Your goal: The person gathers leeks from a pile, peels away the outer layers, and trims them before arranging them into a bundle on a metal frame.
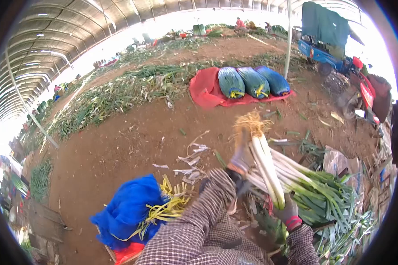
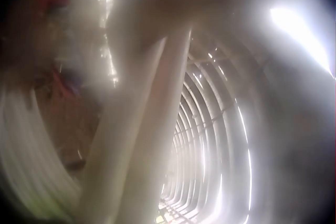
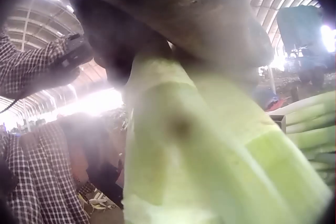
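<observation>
A few thick green onions (image 1: pixel 265 165) stand up in front of me, white shafts upward and tan roots (image 1: pixel 252 123) on top. My gloved right hand (image 1: pixel 289 210) grips them low, where the shafts turn green; the right wrist view shows its fingers (image 3: pixel 210 19) wrapped over the pale green stems (image 3: pixel 173 129). Beside the upper shafts is my left hand (image 1: pixel 239 160), blurred. White shafts (image 2: pixel 136 129) run close under it in the left wrist view, and I cannot tell whether its fingers close on them. More green onions (image 1: pixel 305 176) lie piled just behind, leaves to the right.
A blue net heap (image 1: pixel 130 207) with yellow ties (image 1: pixel 163 212) lies at the lower left. Farther off, filled blue-green bags (image 1: pixel 256 84) rest on a red cloth (image 1: pixel 203 88). Peeled scraps (image 1: pixel 190 168) litter the soil. A blue three-wheeled vehicle (image 1: pixel 320 53) and a pole (image 1: pixel 289 39) stand beyond.
</observation>
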Tool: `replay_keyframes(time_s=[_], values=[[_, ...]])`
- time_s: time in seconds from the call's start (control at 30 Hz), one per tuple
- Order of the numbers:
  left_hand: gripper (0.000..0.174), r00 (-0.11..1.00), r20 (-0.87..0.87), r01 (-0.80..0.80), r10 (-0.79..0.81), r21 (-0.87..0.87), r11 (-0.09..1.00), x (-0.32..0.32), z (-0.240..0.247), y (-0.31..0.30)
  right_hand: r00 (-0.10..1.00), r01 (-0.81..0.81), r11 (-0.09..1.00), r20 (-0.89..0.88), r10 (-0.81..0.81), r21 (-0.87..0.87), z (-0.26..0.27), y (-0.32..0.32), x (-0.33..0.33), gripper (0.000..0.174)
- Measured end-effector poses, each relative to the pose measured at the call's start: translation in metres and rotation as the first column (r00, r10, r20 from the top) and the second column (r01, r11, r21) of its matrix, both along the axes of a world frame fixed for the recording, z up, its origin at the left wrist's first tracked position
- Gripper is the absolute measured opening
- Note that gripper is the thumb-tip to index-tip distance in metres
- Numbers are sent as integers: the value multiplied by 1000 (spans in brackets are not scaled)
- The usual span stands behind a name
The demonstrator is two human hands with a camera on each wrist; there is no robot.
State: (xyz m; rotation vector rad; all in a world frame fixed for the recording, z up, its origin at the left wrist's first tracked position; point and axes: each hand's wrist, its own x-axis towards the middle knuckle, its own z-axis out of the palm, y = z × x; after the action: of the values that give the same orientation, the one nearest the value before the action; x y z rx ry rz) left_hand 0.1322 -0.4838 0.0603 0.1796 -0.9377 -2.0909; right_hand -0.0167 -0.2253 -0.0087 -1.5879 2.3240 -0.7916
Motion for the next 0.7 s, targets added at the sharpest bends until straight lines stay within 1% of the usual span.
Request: replay_keyframes(time_s=[0.07, 0.13, 0.17, 0.2, 0.23, 0.27, 0.33, 0.4, 0.47, 0.5, 0.53, 0.6, 0.63, 0.67, 0.7], values=[[60, 984, 53, -169, 167, 24, 985, 30, -5, -51, 998, -42, 999, -53, 42, 16, -1, 4, -5, 66], [55, 947, 121, -309, 298, 83, 947, 55, -34, -97, 992, 80, 979, -108, -61, 186, 4, 10, -10, 71], [53, 923, 167, -369, 347, 132, 920, 66, -53, -118, 982, 83, 992, -176, -66, 95, 3, 20, -13, 72], [50, 905, 198, -412, 377, 184, 892, 75, -67, -140, 972, 45, 987, -236, -8, 151, 8, 28, -26, 71], [48, 885, 227, -456, 406, 246, 855, 85, -82, -159, 958, 69, 980, -285, -14, 186, 11, 39, -36, 69], [46, 864, 260, -497, 430, 316, 808, 95, -97, -175, 953, 118, 929, -303, -7, 350, 27, 48, -47, 65], [42, 850, 298, -527, 435, 440, 727, 112, -125, -195, 890, 56, 973, -453, 52, 222, 50, 73, -76, 64], [39, 897, 258, -441, 358, 518, 733, 119, -149, -193, 846, 108, 975, -533, 13, 196, 87, 84, -114, 59], [35, 972, 140, -233, 187, 534, 813, 127, -173, -175, 820, 99, 983, -573, 7, 154, 120, 78, -157, 52], [32, 964, 189, -262, 189, 532, 805, 108, -162, -156, 770, 217, 955, -637, -42, 200, 144, 61, -181, 52], [29, 953, 256, -278, 164, 520, 808, 86, -144, -120, 716, 333, 912, -694, -79, 240, 162, 47, -197, 51], [24, 922, 380, -260, 72, 473, 842, 43, -112, -62, 700, 357, 887, -713, -46, 294, 171, 12, -209, 51], [24, 932, 360, -128, -46, 444, 887, 28, -115, -51, 690, 375, 872, -723, -34, 316, 172, -1, -208, 51], [25, 924, 347, 10, -161, 400, 917, 12, -119, -39, 685, 351, 876, -728, 2, 332, 166, -16, -202, 51], [26, 852, 485, -6, -196, 385, 923, -10, -115, -22, 679, 322, 881, -733, 40, 347, 154, -34, -197, 52]])
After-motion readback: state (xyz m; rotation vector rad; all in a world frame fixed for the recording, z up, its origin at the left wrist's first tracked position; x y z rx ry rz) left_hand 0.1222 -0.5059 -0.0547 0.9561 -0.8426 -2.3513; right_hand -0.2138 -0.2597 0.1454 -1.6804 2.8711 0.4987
